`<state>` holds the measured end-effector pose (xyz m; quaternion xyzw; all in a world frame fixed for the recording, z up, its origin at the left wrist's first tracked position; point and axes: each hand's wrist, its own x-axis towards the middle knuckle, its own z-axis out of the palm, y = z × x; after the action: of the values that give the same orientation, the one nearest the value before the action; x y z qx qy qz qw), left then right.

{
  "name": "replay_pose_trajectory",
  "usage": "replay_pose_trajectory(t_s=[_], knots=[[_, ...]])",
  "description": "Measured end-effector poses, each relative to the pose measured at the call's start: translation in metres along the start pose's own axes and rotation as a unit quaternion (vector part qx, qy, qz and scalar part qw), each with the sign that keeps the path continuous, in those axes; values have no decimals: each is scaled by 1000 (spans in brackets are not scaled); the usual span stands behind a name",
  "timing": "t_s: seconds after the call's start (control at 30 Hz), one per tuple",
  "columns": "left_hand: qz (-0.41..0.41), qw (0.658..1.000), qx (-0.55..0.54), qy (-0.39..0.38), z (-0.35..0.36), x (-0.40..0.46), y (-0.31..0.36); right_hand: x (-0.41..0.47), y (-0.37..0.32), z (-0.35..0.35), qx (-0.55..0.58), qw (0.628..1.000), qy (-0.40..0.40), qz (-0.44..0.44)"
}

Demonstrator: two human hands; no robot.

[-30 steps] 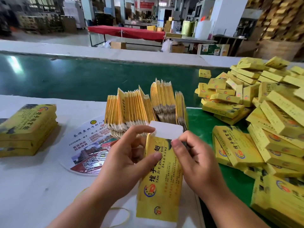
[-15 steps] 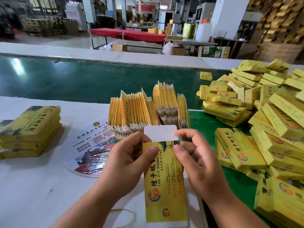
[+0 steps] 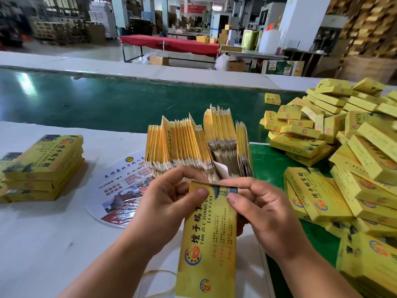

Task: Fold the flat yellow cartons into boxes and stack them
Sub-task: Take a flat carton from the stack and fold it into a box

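Observation:
I hold one yellow carton (image 3: 210, 239) upright in front of me, its printed face toward the camera. My left hand (image 3: 165, 207) grips its upper left edge, thumb on the front. My right hand (image 3: 264, 209) grips the upper right edge, with fingers curled over the top end. The white top flap is folded down out of sight. Behind the carton stands a fanned bundle of flat yellow cartons (image 3: 193, 145) on edge. A heap of folded yellow boxes (image 3: 343, 147) covers the right side.
A short stack of yellow boxes (image 3: 43, 168) lies on the white table (image 3: 53, 244) at the left. A round printed fan (image 3: 124, 190) lies under the flat bundle. A green conveyor belt (image 3: 107, 100) runs across behind. A rubber band (image 3: 159, 274) lies near my left forearm.
The white top flap that stood up above the carton has been folded down by my right fingers. Both hands stayed on the carton's upper end.

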<state>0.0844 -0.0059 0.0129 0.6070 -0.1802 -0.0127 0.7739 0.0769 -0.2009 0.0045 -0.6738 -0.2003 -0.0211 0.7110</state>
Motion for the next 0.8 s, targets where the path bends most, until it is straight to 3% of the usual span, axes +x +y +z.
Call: replay_pose_trajectory(t_s=[0.17, 0.4, 0.67, 0.8], knots=[[-8, 1000, -10, -10, -2, 0, -3, 0, -1, 1, -3, 1000, 13, -10], [-39, 998, 32, 47, 2, 1, 0, -3, -3, 9, -86, 995, 37, -41], [-42, 995, 85, 41, 11, -5, 6, 0, -5, 6, -128, 991, 40, -3], [-68, 995, 56, 36, 11, -5, 9, 1, -5, 5, -103, 994, 21, -2]])
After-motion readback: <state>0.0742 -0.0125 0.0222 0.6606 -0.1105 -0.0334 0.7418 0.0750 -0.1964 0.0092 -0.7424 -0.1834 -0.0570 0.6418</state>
